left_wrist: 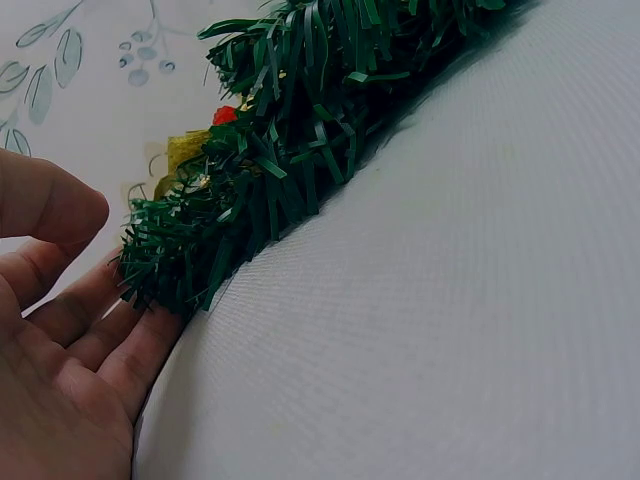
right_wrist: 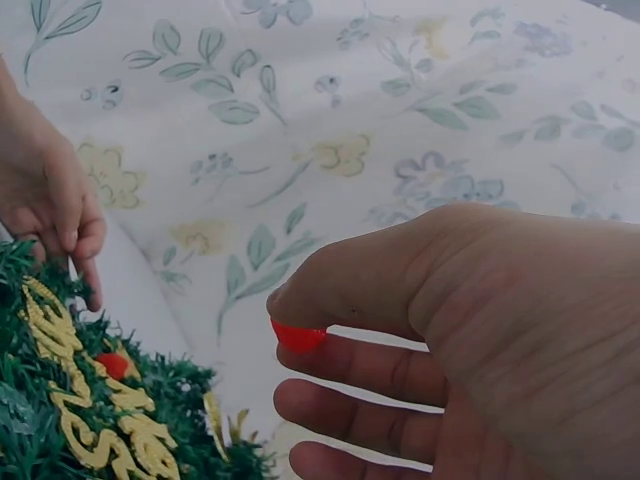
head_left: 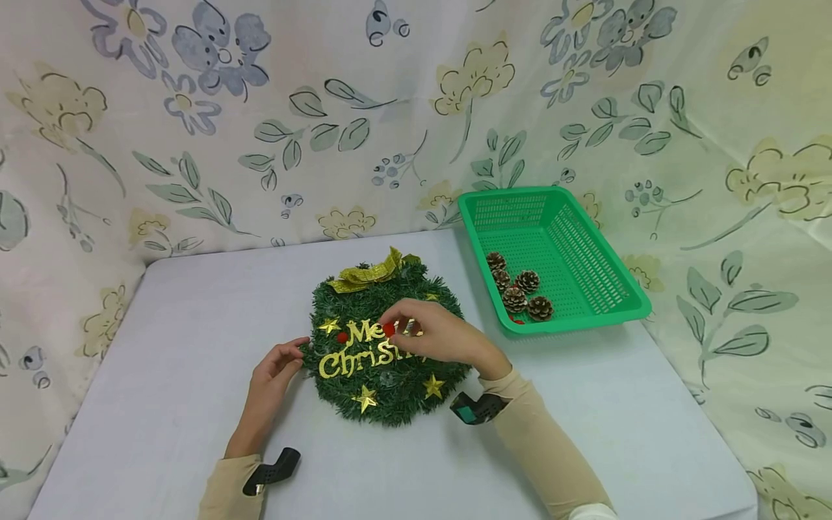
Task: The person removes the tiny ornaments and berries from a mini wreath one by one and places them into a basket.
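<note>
A green tinsel wreath (head_left: 390, 393) lies on the table, bearing gold "Merry Christmas" lettering (head_left: 338, 363), gold stars (head_left: 365, 398) and a gold ribbon bow (head_left: 364, 276). One red pom-pom (head_left: 342, 337) sits beside the lettering. Over the wreath's middle, my right hand (head_left: 442, 334) pinches another red pom-pom (right_wrist: 300, 335) between thumb and forefinger, seen closely in the right wrist view. At the wreath's left edge, my left hand (head_left: 274, 368) touches the greenery with extended fingertips. The left wrist view shows that thumb apart from the wreath. The right hand covers part of the lettering.
Behind the wreath to the right stands a green plastic basket (head_left: 588, 323), partly past the table's edge. Several pine cones (head_left: 527, 281) and some red bits (head_left: 516, 321) lie in it. A floral curtain (head_left: 390, 144) hangs behind the white-covered table (head_left: 195, 310).
</note>
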Motion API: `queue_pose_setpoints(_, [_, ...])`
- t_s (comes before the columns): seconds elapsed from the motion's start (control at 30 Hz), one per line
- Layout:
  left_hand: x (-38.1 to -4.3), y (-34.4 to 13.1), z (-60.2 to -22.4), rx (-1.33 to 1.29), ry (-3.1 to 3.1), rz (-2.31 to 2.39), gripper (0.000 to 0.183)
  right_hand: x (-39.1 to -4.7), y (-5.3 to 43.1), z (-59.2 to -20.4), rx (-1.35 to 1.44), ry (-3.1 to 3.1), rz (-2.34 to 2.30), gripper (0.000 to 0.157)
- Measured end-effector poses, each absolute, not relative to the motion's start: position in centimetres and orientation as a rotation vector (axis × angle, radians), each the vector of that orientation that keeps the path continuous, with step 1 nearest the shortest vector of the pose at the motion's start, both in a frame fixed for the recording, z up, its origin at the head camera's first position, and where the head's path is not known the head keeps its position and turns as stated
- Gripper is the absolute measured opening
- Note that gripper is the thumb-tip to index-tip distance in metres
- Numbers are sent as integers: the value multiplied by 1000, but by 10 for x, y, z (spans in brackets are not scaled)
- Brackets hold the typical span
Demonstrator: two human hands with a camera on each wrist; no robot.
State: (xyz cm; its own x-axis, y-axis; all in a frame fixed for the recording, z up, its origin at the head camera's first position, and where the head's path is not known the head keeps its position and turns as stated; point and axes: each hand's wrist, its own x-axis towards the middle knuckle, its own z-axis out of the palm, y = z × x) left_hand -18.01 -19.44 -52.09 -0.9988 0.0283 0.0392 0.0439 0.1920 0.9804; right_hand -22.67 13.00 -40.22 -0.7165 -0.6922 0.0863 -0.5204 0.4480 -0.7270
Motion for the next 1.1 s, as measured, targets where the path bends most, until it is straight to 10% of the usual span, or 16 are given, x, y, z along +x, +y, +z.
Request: queue_pose_setpoints(1.1, [-183, -194, -524, -81, -2402, -1985, 22, -235, 171, -385, -870, 2526, -1381, 28])
